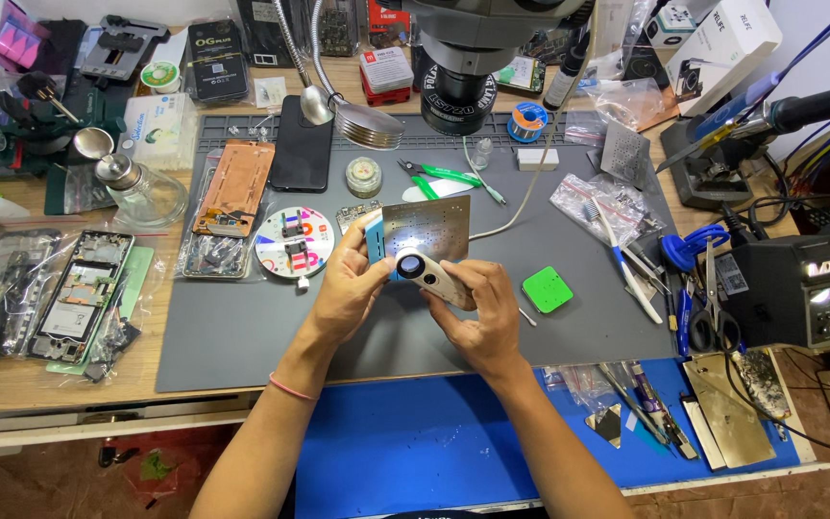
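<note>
Pinched at its blue left edge by the left hand (350, 281), a thin metal stencil (425, 229) is held tilted up over the middle of the grey mat (242, 336), apparently so that light falls on its perforated face. A small loupe (425, 269) is clamped in the right hand (477, 312) just below the stencil, its lens facing up, seemingly placed for close viewing. A green pad (547, 289) lies just right; green pliers (449, 178) lie farther back.

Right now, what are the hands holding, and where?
Left hand pinches the metal stencil plate at its blue left edge; right hand holds the small magnifier by its handle.
</note>
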